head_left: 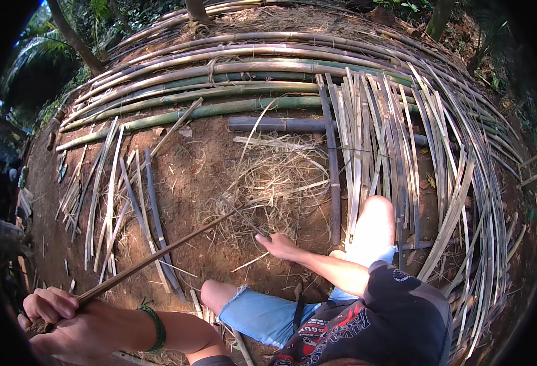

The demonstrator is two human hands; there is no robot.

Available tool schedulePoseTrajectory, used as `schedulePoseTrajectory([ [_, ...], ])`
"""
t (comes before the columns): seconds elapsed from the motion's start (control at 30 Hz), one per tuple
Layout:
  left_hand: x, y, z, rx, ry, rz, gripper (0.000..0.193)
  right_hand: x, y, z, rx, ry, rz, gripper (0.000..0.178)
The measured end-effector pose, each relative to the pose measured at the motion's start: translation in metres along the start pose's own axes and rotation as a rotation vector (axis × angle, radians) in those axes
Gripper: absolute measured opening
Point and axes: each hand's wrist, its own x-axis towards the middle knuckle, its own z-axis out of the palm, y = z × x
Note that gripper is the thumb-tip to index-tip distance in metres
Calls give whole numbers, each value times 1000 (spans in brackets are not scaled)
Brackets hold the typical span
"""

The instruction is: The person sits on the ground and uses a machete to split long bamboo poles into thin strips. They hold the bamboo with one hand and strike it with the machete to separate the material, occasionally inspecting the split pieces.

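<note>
My left hand (67,320), at the lower left, is closed around the near end of a long brown bamboo strip (165,250). The strip slants away up to the right, toward the middle of the view. Near its far end my right hand (277,247) is closed on a knife (244,216); the thin blade points up and left, crossing the strip, and the fingers hide the handle. A pale thin shaving (251,137) curls upward from about that spot. Under both lies a heap of straw-coloured shavings (281,180) on the brown soil.
Long bamboo poles (219,91) lie in rows across the far side. Many split strips (366,134) rest on the right, with more loose slats (107,189) on the left. A dark pole (331,183) stands beside the heap. My bent knees (375,216) flank the work spot.
</note>
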Motion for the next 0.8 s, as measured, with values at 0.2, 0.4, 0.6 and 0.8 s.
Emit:
schedulePoseTrajectory([
  [0.2,16,-13,-24,-355,-225,-74,42,-75,-87,6,46,82,-542,56],
  [0.4,30,-13,-38,-334,-355,-190,64,17,68,-5,-183,179,-146,54],
  [0.6,33,-29,-64,-789,-562,-210,46,-11,15,19,-129,47,46,64],
  [0.8,38,-33,-63,-920,-736,-335,38,-37,18,4,-128,46,-481,63],
])
